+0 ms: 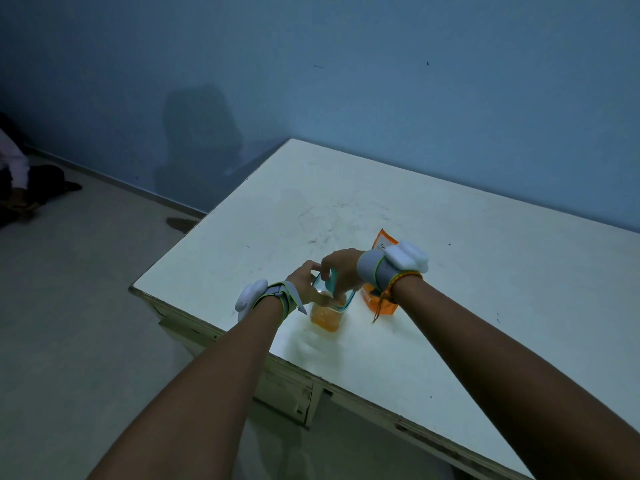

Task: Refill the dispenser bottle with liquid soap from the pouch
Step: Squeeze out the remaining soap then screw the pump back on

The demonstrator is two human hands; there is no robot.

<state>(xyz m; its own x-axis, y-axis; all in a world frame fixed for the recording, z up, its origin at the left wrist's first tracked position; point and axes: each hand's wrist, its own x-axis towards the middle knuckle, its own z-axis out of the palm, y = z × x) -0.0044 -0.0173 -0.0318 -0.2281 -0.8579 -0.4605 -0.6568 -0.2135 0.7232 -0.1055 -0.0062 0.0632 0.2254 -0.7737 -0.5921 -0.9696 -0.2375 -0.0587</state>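
A: How far along is the refill?

B: Well on, I'd judge. The clear square dispenser bottle (pixel 325 315), near the worktop's (pixel 346 209) front-left corner, shows orange liquid soap through most of its visible body. The orange plastic refill pouch (pixel 381 303) sits just beside it on the right, partly hidden by the wrist.

A: And the hands?

B: The left hand (pixel 306 284) is clamped on the bottle's upper part. The right hand (pixel 341 268) pinches a teal-edged piece (pixel 333 282) at the mouth; whether it is being fitted or removed, I cannot tell. Closing up looks like what remains.
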